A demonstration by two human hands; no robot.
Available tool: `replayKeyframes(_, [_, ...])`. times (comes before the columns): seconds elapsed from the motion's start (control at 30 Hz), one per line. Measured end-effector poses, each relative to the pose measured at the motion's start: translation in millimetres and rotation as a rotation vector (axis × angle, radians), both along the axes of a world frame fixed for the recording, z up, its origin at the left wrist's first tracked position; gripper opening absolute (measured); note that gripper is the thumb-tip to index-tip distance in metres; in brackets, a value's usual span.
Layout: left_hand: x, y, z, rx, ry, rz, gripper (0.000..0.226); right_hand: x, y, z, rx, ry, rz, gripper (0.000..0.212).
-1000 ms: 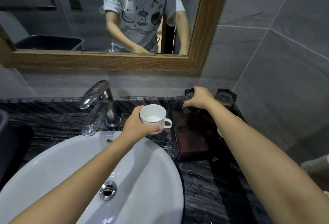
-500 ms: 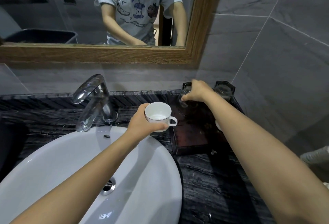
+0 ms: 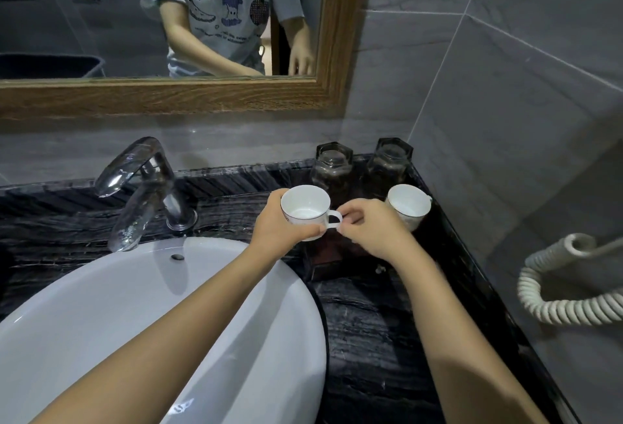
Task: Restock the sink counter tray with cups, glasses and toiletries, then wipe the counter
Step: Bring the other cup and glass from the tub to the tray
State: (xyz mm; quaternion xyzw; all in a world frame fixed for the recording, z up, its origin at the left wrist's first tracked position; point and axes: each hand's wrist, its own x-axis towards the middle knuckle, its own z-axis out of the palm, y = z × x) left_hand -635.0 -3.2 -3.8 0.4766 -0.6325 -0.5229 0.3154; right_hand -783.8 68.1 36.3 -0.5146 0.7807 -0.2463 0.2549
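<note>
My left hand (image 3: 279,224) grips a white cup (image 3: 305,209) by its body, held upright above the left edge of the dark wooden tray (image 3: 328,265). The fingers of my right hand (image 3: 374,231) pinch that cup's handle. On the tray's right side stands a second white cup (image 3: 408,206). Two hexagonal glasses sit upside down at the back of the tray, the left glass (image 3: 332,167) behind the held cup and the right glass (image 3: 389,162) behind the second cup.
A white basin (image 3: 101,305) with a chrome faucet (image 3: 141,187) fills the left. The black marble counter (image 3: 371,322) runs to the grey tiled wall on the right, where a coiled white cord (image 3: 556,292) hangs. A wood-framed mirror (image 3: 168,96) is above.
My right hand let go of the left glass at the back of the tray and came forward to the held cup's handle. My left hand carried the cup rightward over the tray.
</note>
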Motion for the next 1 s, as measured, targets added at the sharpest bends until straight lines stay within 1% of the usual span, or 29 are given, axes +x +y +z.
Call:
replayKeyframes(0.07, [-12, 5, -1, -0.007, -0.006, -0.017, 0.076, -4, 3, -9, -0.067, -0.075, -0.095, 0.015])
replayKeyframes(0.13, [-21, 8, -3, -0.01, -0.002, -0.034, 0.076, -11, 3, -17, -0.144, -0.093, -0.193, 0.01])
replayKeyframes(0.23, [-30, 7, -7, -0.005, 0.006, -0.091, 0.072, -21, 2, -29, -0.221, -0.053, -0.273, 0.014])
replayKeyframes(0.3, [-34, 7, -12, -0.03, -0.015, -0.134, 0.066, -27, 2, -35, -0.251, -0.05, -0.315, 0.017])
replayKeyframes(0.5, [-47, 12, -25, -0.104, -0.059, -0.067, 0.061, -34, -7, -56, -0.258, -0.021, -0.355, 0.018])
replayKeyframes(0.67, [-54, 10, -29, -0.142, -0.095, -0.053, 0.066, -32, -9, -68, -0.263, 0.001, -0.4, 0.022])
replayKeyframes(0.83, [-57, 11, -32, -0.168, -0.101, -0.04, 0.068, -30, -11, -70, -0.313, -0.03, -0.439, 0.023])
replayKeyframes(1.0, [-57, 17, -29, -0.183, -0.081, -0.047, 0.07, -29, -8, -68, -0.312, -0.022, -0.412, 0.023])
